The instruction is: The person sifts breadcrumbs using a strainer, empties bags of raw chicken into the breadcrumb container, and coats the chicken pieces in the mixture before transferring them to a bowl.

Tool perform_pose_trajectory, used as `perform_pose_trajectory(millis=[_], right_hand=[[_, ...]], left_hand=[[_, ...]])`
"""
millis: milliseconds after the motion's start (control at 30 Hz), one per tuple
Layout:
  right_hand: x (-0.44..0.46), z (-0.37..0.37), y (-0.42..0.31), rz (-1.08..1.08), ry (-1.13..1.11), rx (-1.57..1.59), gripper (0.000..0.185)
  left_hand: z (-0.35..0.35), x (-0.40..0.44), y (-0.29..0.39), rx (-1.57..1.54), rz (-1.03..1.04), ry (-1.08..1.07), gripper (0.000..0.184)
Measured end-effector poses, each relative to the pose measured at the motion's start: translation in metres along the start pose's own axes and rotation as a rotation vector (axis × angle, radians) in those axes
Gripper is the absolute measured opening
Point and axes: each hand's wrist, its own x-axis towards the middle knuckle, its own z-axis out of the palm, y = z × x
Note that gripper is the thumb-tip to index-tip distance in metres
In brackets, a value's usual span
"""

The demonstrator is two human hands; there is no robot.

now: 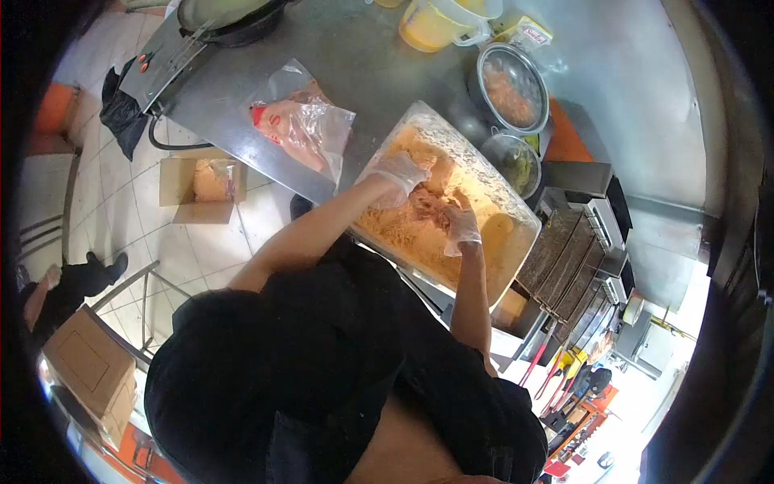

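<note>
A large white rectangular tub stands on the steel table, holding orange-tan breading flour. Both hands wear clear plastic gloves and reach into it. My left hand is at the tub's left side, fingers curled down at the flour; what lies under them is hidden. My right hand is closed at the edge of a pinkish, flour-dusted piece of raw meat lying between the hands. A coated lump lies just beyond my left fingers.
Left of the tub, a clear bag of raw meat lies on the steel table. Behind stand a pitcher of yellow liquid, a covered bowl and a smaller bowl. An open cardboard box sits below left.
</note>
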Motion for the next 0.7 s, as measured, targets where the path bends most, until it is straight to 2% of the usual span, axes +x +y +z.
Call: perform_pose_trajectory(millis=[33, 67, 133, 167, 200, 267, 333, 367, 433, 500, 533, 600, 633, 667, 700], right_hand=[[-0.002, -0.004, 0.0, -0.101, 0.037, -0.011, 0.044], [-0.005, -0.009, -0.001, -0.103, 0.043, -0.009, 0.044], [-0.009, -0.016, -0.007, -0.168, 0.094, -0.013, 0.066], [-0.015, -0.012, -0.016, -0.099, 0.097, -0.08, 0.072], [-0.021, -0.006, -0.024, -0.102, 0.101, -0.077, 0.072], [-0.033, 0.016, -0.033, 0.11, -0.047, -0.045, 0.054], [0.002, 0.021, 0.008, -0.624, 0.036, -1.236, 0.063], [0.007, 0.039, 0.018, -0.597, 0.03, -1.233, 0.062], [0.017, 0.066, 0.038, -0.568, 0.028, -1.228, 0.062], [0.031, 0.078, 0.055, -0.488, 0.427, -1.638, 0.044], [0.036, 0.075, 0.048, -0.486, 0.427, -1.636, 0.044], [0.037, 0.062, 0.018, -0.351, 0.278, -1.31, 0.037], [0.018, 0.071, -0.017, -0.031, 0.327, -1.274, 0.033], [0.037, 0.039, -0.006, -0.287, 0.099, -1.64, 0.033], [0.057, 0.006, 0.002, -0.566, -0.161, -1.978, 0.032]], left_hand=[[0.001, 0.001, -0.002, 0.027, 0.01, 0.024, 0.051], [0.003, 0.003, -0.003, 0.029, 0.014, 0.02, 0.051], [0.003, 0.005, -0.004, 0.0, -0.057, 0.042, 0.049], [0.005, 0.007, -0.004, 0.003, -0.054, 0.04, 0.049], [0.007, 0.012, -0.005, 0.071, -0.079, 0.055, 0.047], [0.017, 0.023, -0.014, 0.145, -0.099, 0.063, 0.046], [0.028, 0.034, -0.028, 0.698, 0.19, -0.033, 0.045], [0.031, 0.033, -0.025, 0.7, 0.195, -0.036, 0.045], [0.034, 0.028, -0.02, 0.306, -0.014, 0.167, 0.044], [0.042, 0.04, -0.028, 0.282, -0.028, 0.179, 0.051], [0.046, 0.047, -0.035, 0.254, -0.045, 0.192, 0.059], [0.049, 0.058, -0.049, 0.26, -0.025, 0.168, 0.057], [0.05, 0.06, -0.053, 0.264, -0.003, 0.147, 0.056], [0.045, 0.052, -0.046, 0.258, -0.006, 0.149, 0.056], [0.033, 0.036, -0.029, 0.888, 0.196, -0.138, 0.052]])
